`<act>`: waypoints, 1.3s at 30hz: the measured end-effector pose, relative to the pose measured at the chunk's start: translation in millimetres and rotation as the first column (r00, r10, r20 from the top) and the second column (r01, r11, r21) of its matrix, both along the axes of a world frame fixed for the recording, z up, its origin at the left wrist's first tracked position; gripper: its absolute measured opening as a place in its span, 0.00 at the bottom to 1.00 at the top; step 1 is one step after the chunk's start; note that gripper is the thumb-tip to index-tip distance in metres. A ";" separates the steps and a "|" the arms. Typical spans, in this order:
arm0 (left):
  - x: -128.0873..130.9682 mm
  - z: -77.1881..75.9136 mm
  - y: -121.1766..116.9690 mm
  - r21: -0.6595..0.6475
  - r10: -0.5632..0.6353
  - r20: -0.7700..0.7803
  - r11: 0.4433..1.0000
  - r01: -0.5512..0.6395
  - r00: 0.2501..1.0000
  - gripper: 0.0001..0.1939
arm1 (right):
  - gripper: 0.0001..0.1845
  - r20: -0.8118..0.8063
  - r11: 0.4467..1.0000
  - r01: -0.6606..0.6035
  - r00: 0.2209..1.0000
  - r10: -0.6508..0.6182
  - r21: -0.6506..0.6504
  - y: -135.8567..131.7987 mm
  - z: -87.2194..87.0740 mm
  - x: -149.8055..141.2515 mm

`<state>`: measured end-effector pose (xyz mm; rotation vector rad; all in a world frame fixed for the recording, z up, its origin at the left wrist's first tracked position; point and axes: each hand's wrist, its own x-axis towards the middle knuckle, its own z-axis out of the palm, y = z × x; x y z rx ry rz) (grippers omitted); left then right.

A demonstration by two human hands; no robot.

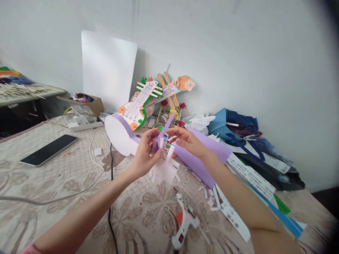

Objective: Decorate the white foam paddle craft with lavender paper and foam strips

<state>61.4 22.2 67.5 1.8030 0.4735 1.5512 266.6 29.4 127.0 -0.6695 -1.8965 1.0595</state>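
Note:
My left hand is closed around a small purple and white paper piece, and a narrow purple strip slants up from it. The fingers hide much of this piece. My right hand is curved over from the other side, fingertips close to the strip and thumb apart from the fingers; whether it touches is unclear. Just below both hands is a pale card piece. To the left of them, a white guitar-shaped cutout with a purple edge lies behind my left hand. A white hot glue gun rests nearer me.
Purple foam sheet and paper scraps lie under and beside my right forearm. Decorated instrument models lean at the wall near a white board. A phone, a grey cable and a black cable occupy the left; a blue bag sits right.

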 end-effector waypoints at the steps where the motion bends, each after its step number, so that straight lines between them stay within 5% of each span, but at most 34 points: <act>1: -4.5 1.0 1.1 -0.010 -0.031 -0.003 0.999 0.031 1.000 0.28 | 0.21 -0.007 1.000 0.001 1.000 -0.002 -0.017 -2.2 -4.9 -2.0; 6: -24.7 0.8 -4.8 -0.006 -0.172 0.000 0.985 0.172 0.985 0.28 | 0.21 -0.066 0.996 -0.006 0.998 0.000 -0.090 -17.3 -21.2 -18.6; 9: -34.6 -0.3 -14.0 0.014 -0.149 -0.057 0.989 0.150 0.987 0.28 | 0.20 -0.077 0.992 -0.058 0.996 0.050 -0.110 -22.6 -26.1 -28.7; 12: -45.0 1.1 -25.6 0.075 0.039 -0.167 0.997 -0.027 0.985 0.30 | 0.22 -0.074 0.987 -0.103 0.993 0.095 -0.123 -21.5 -31.4 -34.5; 16: -56.5 1.8 -45.8 0.186 0.348 -0.346 0.936 -0.300 0.871 0.23 | 0.25 -0.031 0.984 -0.088 0.996 0.084 -0.157 -19.4 -45.8 -39.0; 19: -58.3 -4.5 -59.8 0.180 0.433 -0.390 0.901 -0.394 0.813 0.22 | 0.30 -0.009 0.967 -0.033 0.999 0.032 -0.254 -25.7 -61.8 -47.1; 27: -64.1 -20.0 -64.7 0.024 0.292 -0.332 0.953 -0.301 0.897 0.19 | 0.31 -0.011 0.932 0.064 0.997 -0.073 -0.358 -69.9 -79.1 -84.0; 35: -99.1 -24.2 -39.5 0.065 -0.015 -0.285 0.997 0.035 0.958 0.19 | 0.29 -0.120 0.896 0.111 0.977 -0.179 -0.431 -106.1 -78.1 -117.3; 39: -108.7 -24.9 -30.5 0.098 -0.036 -0.249 0.993 0.062 0.968 0.20 | 0.31 -0.097 0.892 0.149 0.973 -0.210 -0.426 -106.6 -74.9 -126.5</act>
